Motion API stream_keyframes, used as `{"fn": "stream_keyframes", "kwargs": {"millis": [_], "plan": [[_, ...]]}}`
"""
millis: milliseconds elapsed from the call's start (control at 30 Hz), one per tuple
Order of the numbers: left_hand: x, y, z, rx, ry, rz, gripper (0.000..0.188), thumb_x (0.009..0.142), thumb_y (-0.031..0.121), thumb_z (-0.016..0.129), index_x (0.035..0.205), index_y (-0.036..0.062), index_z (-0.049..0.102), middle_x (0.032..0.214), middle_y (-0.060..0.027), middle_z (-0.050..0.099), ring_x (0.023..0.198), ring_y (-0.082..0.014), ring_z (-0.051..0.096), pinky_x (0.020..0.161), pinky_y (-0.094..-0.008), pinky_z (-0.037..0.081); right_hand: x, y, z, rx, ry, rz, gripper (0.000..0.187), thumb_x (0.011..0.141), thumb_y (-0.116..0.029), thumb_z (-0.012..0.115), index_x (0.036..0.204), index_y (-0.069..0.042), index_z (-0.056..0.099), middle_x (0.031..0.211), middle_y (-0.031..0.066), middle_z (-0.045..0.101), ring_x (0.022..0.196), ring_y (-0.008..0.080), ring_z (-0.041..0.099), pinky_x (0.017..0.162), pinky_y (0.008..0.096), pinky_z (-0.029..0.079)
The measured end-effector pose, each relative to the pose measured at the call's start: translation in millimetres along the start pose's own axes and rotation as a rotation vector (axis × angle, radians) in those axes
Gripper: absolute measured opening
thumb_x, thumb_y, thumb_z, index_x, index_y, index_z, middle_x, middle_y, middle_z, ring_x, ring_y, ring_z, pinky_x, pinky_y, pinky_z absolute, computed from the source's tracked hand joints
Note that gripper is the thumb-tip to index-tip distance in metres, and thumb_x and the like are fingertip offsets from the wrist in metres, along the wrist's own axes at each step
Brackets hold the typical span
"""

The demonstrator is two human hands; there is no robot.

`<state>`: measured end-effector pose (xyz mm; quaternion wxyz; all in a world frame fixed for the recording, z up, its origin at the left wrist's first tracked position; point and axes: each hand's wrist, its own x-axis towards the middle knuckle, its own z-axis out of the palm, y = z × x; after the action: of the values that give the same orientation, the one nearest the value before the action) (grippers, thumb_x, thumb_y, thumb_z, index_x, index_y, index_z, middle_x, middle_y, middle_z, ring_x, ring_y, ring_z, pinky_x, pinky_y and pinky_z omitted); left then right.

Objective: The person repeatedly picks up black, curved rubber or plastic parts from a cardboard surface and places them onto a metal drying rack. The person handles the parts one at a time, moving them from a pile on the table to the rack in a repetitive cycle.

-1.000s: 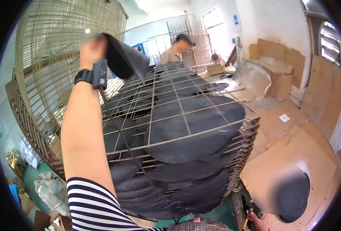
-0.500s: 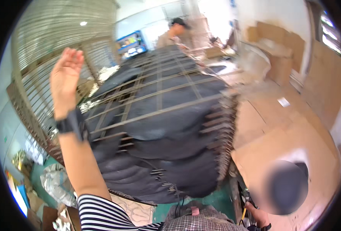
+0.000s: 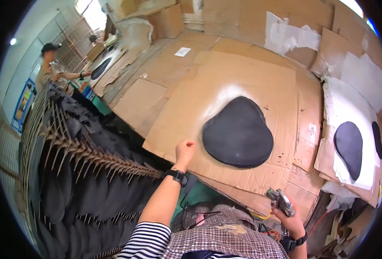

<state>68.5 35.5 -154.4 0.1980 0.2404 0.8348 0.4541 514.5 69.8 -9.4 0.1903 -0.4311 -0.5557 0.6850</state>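
Note:
My left hand (image 3: 185, 152) hovers over the near left side of the cardboard sheet (image 3: 186, 108), fingers curled closed with nothing visible in them. Just to its right lies a thick black pad (image 3: 238, 136) with a rounded, three-lobed outline; its edge looks layered, like a stack. A pale sprayed patch marks the cardboard behind it. In my right hand (image 3: 291, 220), near the front edge of the cardboard, is a small metal spray gun (image 3: 280, 202), gripped and tilted to the left.
At left, a spiky-edged rack (image 3: 83, 151) carries several hanging black pieces. Another person (image 3: 48, 71) in a dark cap stands beyond it, one hand beside a black piece (image 3: 100, 68). On the right, white paper (image 3: 329, 125) bears a black piece (image 3: 349, 146). Cardboard lines the back.
My view has swung right, from the rack to the cardboard surface. My left hand has come down from its raised, half-open pose beside the rack and closed. The spray gun now shows clearly.

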Motion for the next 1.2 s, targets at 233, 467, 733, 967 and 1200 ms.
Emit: {"fn": "stream_keyframes", "kwargs": {"millis": [233,467,733,967,1200], "plan": [[18,-24,86,0.489,0.119,0.07,0.013,0.07,0.012,0.068,0.08,0.0028,0.069,0.084,-0.0161,0.068,0.079,-0.0319,0.065,0.076,-0.0389,0.052,-16,27,-18,0.024,0.181,-0.015,0.056,0.077,-0.003,0.07,0.128,-0.001,0.048,0.092,0.0031,0.061,0.082,0.0102,0.058,0.073,0.0257,0.049],[27,32,94,-0.198,-0.222,-0.234,0.006,0.076,0.008,0.06,0.079,0.0067,0.065,0.089,-0.0105,0.064,0.083,-0.0258,0.061,0.072,-0.0379,0.051,-2,13,-24,0.048,0.177,0.056,0.055,0.077,-0.003,0.071,0.127,-0.002,0.05,0.091,0.0017,0.062,0.084,0.0093,0.058,0.076,0.025,0.048],[71,199,60,-1.313,-0.674,-0.239,0.013,0.083,0.008,0.056,0.093,0.0015,0.059,0.097,-0.0101,0.064,0.09,-0.0235,0.06,0.082,-0.0383,0.047,32,24,-8,0.094,0.066,0.028,0.051,0.077,-0.003,0.072,0.124,-0.002,0.053,0.091,0.0015,0.062,0.085,0.0098,0.059,0.079,0.0258,0.048],[35,317,-32,-1.435,-0.611,0.052,0.009,0.081,0.007,0.057,0.089,0.0031,0.056,0.088,-0.0101,0.062,0.083,-0.0245,0.059,0.081,-0.0399,0.05,46,23,1,0.04,-0.085,-0.032,0.046,0.078,-0.002,0.071,0.121,-0.002,0.054,0.091,0.0016,0.061,0.084,0.0105,0.058,0.078,0.0277,0.05],[12,323,-175,-1.538,-0.358,0.117,0.012,0.08,0.006,0.055,0.09,-0.0007,0.056,0.09,-0.0132,0.06,0.086,-0.0307,0.058,0.089,-0.0438,0.046,50,25,23,-0.04,-0.246,-0.099,0.041,0.078,0.001,0.068,0.117,-0.001,0.055,0.09,0.0029,0.061,0.082,0.0122,0.059,0.074,0.0287,0.052]]}}
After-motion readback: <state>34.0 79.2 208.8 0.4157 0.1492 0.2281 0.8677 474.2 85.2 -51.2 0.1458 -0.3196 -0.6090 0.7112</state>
